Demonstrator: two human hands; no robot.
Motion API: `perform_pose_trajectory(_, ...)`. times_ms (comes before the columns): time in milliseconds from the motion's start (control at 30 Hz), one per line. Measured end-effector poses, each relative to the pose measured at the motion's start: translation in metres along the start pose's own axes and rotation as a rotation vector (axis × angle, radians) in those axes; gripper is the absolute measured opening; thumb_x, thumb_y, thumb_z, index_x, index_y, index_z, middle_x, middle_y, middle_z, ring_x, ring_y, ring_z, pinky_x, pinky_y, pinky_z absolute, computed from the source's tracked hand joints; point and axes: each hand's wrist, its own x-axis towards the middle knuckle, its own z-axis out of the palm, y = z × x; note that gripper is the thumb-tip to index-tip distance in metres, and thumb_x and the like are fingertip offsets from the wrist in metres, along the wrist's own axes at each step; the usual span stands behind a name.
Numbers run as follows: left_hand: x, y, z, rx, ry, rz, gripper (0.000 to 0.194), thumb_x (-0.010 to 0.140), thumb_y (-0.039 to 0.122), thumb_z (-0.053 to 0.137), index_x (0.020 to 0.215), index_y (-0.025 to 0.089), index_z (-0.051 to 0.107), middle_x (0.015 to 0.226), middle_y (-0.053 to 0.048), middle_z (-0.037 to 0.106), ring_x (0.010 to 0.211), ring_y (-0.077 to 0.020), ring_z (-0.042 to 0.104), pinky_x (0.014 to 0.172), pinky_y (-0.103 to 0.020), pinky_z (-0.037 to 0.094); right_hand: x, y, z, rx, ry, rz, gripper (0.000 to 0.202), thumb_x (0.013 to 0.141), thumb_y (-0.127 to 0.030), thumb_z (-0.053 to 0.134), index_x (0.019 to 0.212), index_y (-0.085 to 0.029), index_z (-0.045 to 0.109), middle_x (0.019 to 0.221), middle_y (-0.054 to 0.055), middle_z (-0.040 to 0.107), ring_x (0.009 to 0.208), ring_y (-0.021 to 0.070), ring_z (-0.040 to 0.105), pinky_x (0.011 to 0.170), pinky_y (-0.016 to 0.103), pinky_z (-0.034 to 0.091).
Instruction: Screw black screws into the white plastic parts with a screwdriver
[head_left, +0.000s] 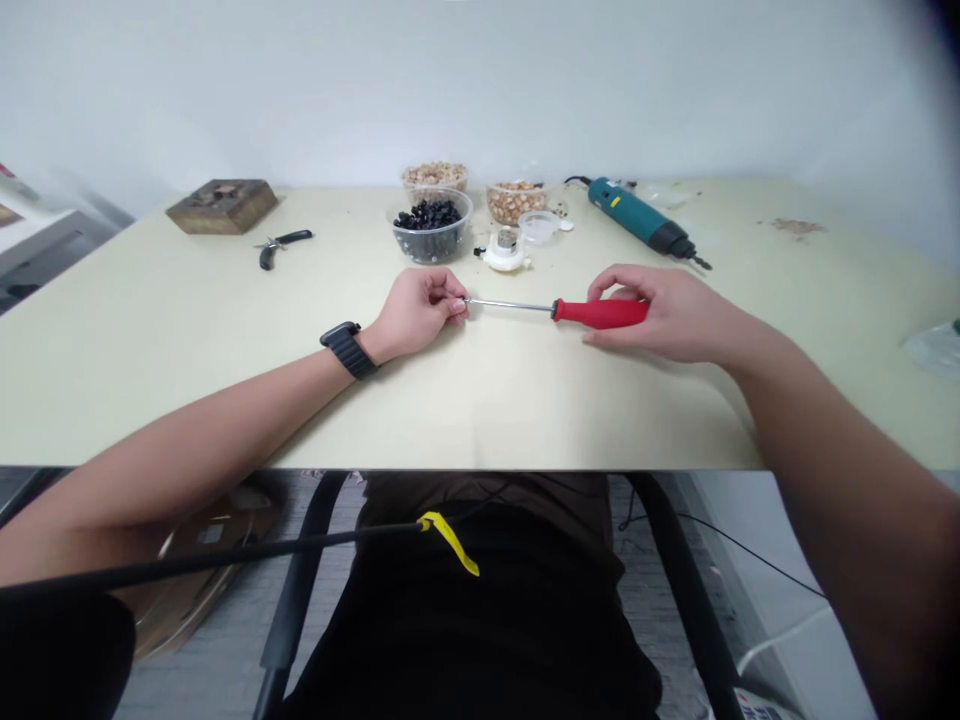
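Observation:
My right hand (660, 312) has its fingers around the red handle of a screwdriver (600, 314), which lies level just over the table with its shaft pointing left. At the shaft's tip, my left hand (426, 308) pinches a small dark piece (463, 300) between thumb and fingertips. The tip meets that piece; its exact kind is too small to make out. Beyond my hands stands a clear tub (429, 240) of small black parts. Near it sits a round white object (505, 252) with a metal-looking top.
Tubs of tan pieces, one behind (435, 176) and one to the right (516, 204), stand near the wall. A small clear cup (538, 228) is beside them. A green rotary power tool (637, 218) lies back right. Pliers (279, 246) and a wooden block (222, 208) are at left.

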Motion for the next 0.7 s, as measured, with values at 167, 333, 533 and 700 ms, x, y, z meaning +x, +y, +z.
perform_pose_trajectory(167, -0.0002, -0.0007, 0.0001, -0.011, 0.019, 0.009, 0.02, 0.087, 0.002, 0.083, 0.082, 0.019, 0.073, 0.078, -0.006, 0.082, 0.074, -0.0184, 0.079, 0.072, -0.031, 0.065, 0.0007, 0.0003, -0.0041, -0.027, -0.019, -0.023, 0.054, 0.084, -0.074, 0.087, 0.118, -0.032, 0.084, 0.117, 0.01, 0.087, 0.097, 0.0375, 0.079, 0.083, 0.051, 0.061)
perform_pose_trajectory(333, -0.0012, 0.0008, 0.0012, -0.008, 0.001, 0.012, 0.02, 0.088, 0.001, 0.082, 0.082, 0.018, 0.074, 0.079, -0.006, 0.082, 0.074, -0.0183, 0.08, 0.073, -0.031, 0.065, 0.0038, 0.0049, -0.0007, 0.073, -0.02, 0.053, 0.058, 0.076, -0.066, 0.099, 0.117, -0.032, 0.078, 0.105, 0.009, 0.086, 0.076, 0.0338, 0.073, 0.074, 0.053, 0.058)
perform_pose_trajectory(533, -0.0019, 0.0032, 0.0016, -0.025, 0.011, 0.001, 0.024, 0.088, -0.005, 0.079, 0.081, 0.017, 0.073, 0.075, -0.004, 0.081, 0.071, -0.0164, 0.078, 0.07, -0.028, 0.062, 0.0048, 0.0092, -0.0021, -0.116, -0.075, -0.019, 0.056, 0.088, -0.078, 0.082, 0.115, -0.029, 0.082, 0.115, 0.012, 0.084, 0.098, 0.0385, 0.076, 0.083, 0.051, 0.056)
perform_pose_trajectory(700, -0.0013, 0.005, 0.002, -0.044, 0.024, -0.019, 0.03, 0.09, -0.012, 0.077, 0.08, 0.017, 0.072, 0.073, -0.003, 0.079, 0.067, -0.0138, 0.075, 0.067, -0.026, 0.06, 0.0062, 0.0084, 0.003, -0.062, 0.0, -0.033, 0.06, 0.078, -0.071, 0.092, 0.119, -0.029, 0.077, 0.109, 0.01, 0.083, 0.088, 0.0342, 0.072, 0.082, 0.049, 0.054)
